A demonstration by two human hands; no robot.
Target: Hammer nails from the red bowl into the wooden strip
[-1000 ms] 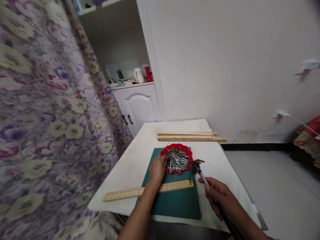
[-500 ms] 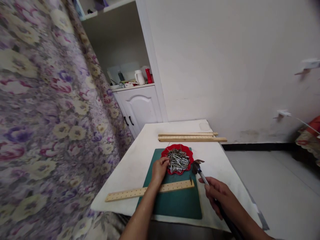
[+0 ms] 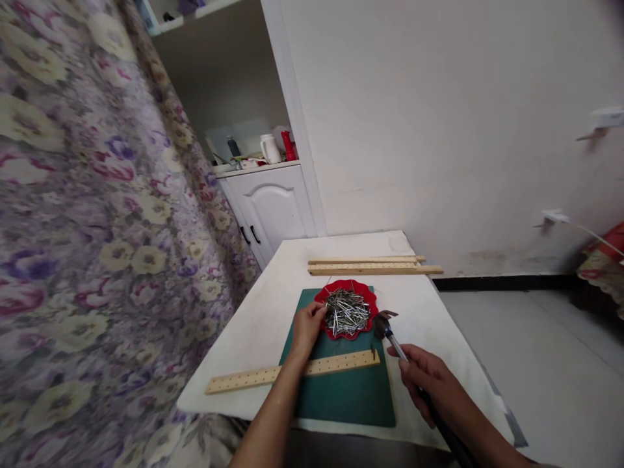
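Note:
A red scalloped dish (image 3: 371,294) heaped with nails (image 3: 347,312) sits on a green mat (image 3: 346,403). My left hand (image 3: 307,325) is at the dish's left edge, thumb and fingertips pinched together; whatever they hold is too small to make out. In my right hand (image 3: 429,377) is a claw hammer (image 3: 383,325), gripped by its handle, its head just right of the dish. A wooden strip (image 3: 341,363) with rows of small dark holes lies across the mat under my left forearm. Thin dark nails (image 3: 373,351) stand up at its right end.
More wooden strips (image 3: 365,268) lie side by side at the back of the white-covered table (image 3: 248,331). A floral curtain (image 3: 121,260) hangs on the left. Behind it are a white cabinet (image 3: 273,201) and a shelf with a white jug (image 3: 270,149).
My left hand has shifted slightly left and up along the dish's edge, fingers still pinched. My right hand and the hammer have stayed nearly still.

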